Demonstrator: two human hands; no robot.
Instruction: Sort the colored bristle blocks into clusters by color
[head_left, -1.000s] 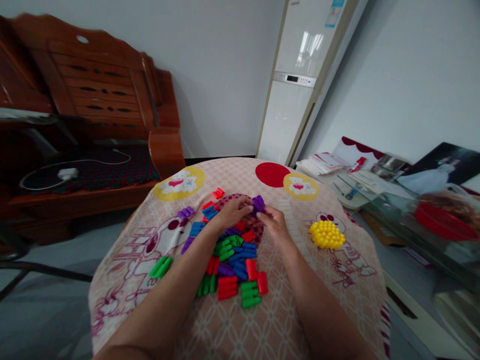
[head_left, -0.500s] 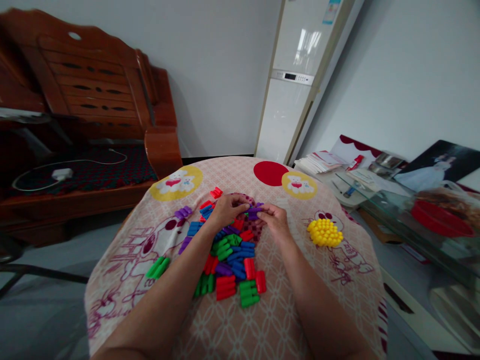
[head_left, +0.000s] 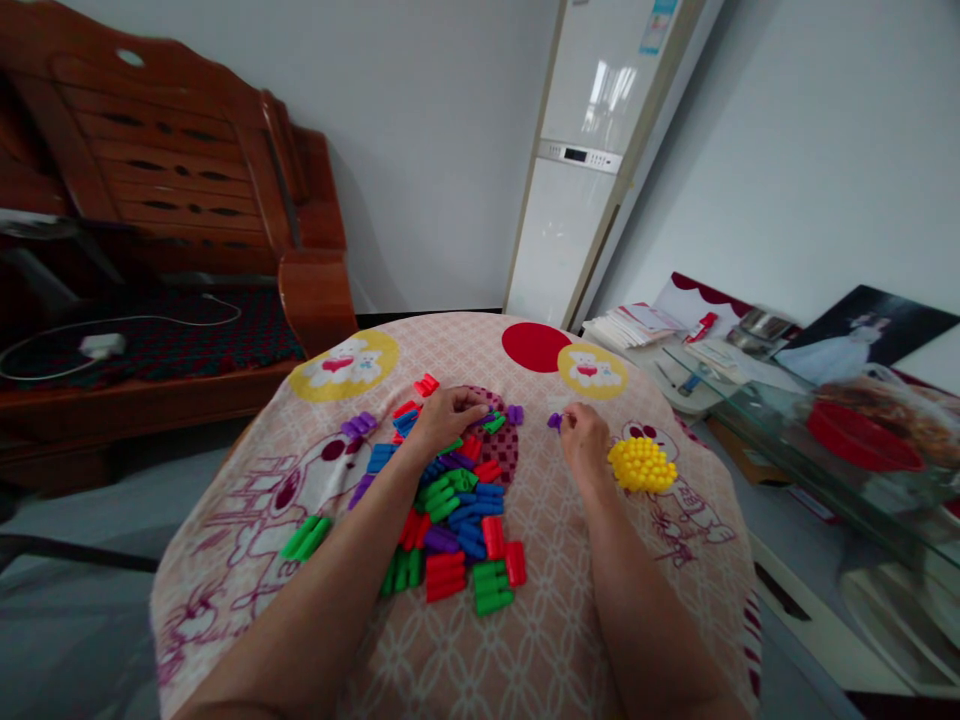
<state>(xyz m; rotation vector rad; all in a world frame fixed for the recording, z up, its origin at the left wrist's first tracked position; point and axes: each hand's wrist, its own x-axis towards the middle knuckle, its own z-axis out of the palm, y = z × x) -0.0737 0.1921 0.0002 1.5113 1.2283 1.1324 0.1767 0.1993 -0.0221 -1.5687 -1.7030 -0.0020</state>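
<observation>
My left hand (head_left: 450, 418) reaches over the far side of a loose heap of ribbed plastic building blocks (head_left: 439, 495) in red, green, blue and purple. Its thumb and fingers are pinched at a purple block (head_left: 487, 416), mostly covered by the fingertips. Just beside those fingertips lie a green block (head_left: 494, 423) and another purple block (head_left: 515, 414). Out to the right, my right hand (head_left: 585, 440) is closed on a small purple building block (head_left: 555, 421), which pokes out left of its fingers. A cluster of yellow knobbly pieces (head_left: 642, 465) sits right of that hand.
A patterned cloth covers the round table (head_left: 555, 640). Two green blocks (head_left: 306, 538) and a purple one (head_left: 358, 425) lie apart on the left. Right of the table stands a glass shelf (head_left: 817, 460) with a red basin (head_left: 862, 437). A wooden bench (head_left: 315, 290) stands at back left.
My right hand has moved right, away from my left hand, with a purple block in its fingers. My left hand stays at about the same spot. The view has shifted slightly.
</observation>
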